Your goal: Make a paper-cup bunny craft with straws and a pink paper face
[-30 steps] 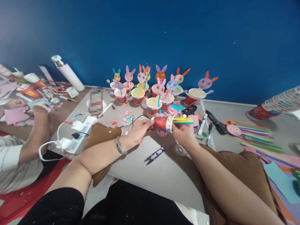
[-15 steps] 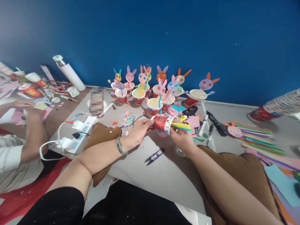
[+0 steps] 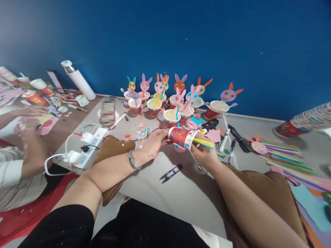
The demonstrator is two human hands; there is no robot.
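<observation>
A red paper cup lies sideways in the air above the grey table, its white-rimmed mouth facing right. My left hand is closed on its base end. My right hand grips the cup at the rim, and some of its fingers are hidden by the cup. Yellow strips stick out of the mouth past my right hand. Below the cup hangs or lies a round pink paper piece, partly covered. Dark thread snips lie on the table beneath, and a tape roll is under my right hand.
Several cups with paper rabbit heads stand along the blue wall. To the right lie coloured sticks, pens and stacked cups. At left are a power strip, a flask and a co-worker's hands.
The cup has tipped slightly, its mouth now lower and a little farther right with my right hand. The view has shifted slightly. The co-worker's hands have moved over their paper.
</observation>
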